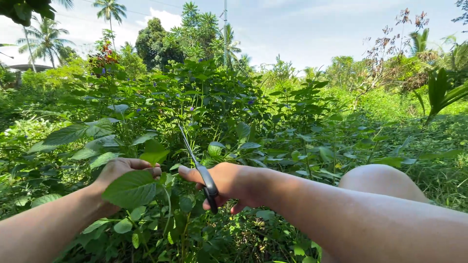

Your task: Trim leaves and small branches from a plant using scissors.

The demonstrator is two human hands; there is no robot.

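Much of the scene was buried in foliage. The left hand (122, 171), at lower left of the frame, was curled around a leafy stem (168, 204), but a broad green leaf (131, 189) covered its palm and most fingers, so exactly where it gripped could not be made out. The right hand (226, 182), just right of centre, was clenched around the black handles of a pair of scissors (202, 173); the thin blades rose up and to the left into the shrub (204, 97), their tip lost among leaves. A bare knee (382, 180) showed at lower right, half hidden behind the right forearm. No containers were in view.
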